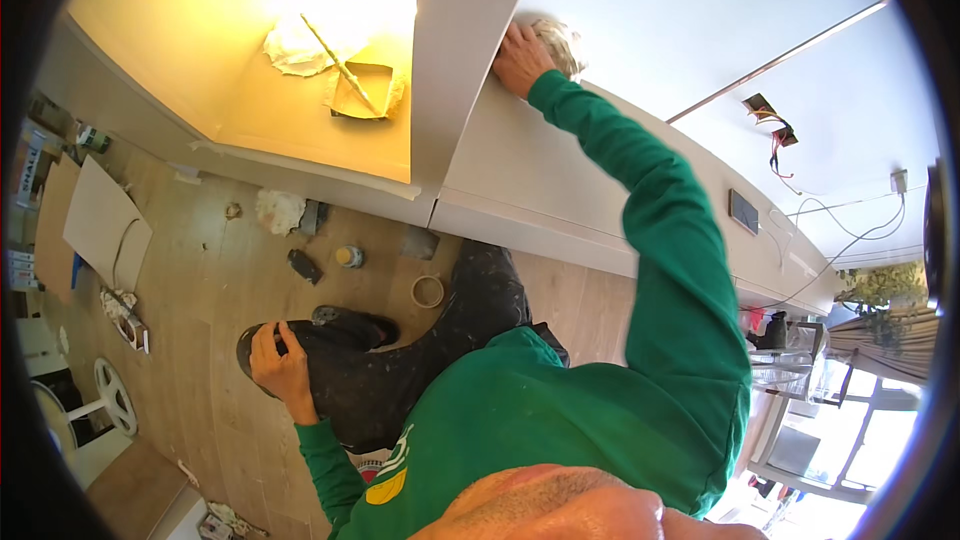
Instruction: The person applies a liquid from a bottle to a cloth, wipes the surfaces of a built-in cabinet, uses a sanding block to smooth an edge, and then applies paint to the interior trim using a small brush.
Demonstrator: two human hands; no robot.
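My right hand (522, 60) reaches up and forward to the top of a long grey cabinet (560, 155), by the upright panel of a lit niche. A crumpled off-white rag (560, 46) bunches beside its fingers, which look closed on the rag's near edge, against the white wall. Part of that grip is hidden by the back of the hand. My left hand (281, 368) rests on my dark-trousered knee (345, 385), with its fingers apart and nothing visible held in them.
Inside the yellow-lit niche lie a small square tray (362, 90), a thin stick (338, 64) and a crumpled cloth (295, 48). A tape roll (427, 291), a small jar (349, 257) and another rag (279, 211) are on the wooden floor. A phone (743, 211) lies on the cabinet; wires (775, 135) hang from the wall.
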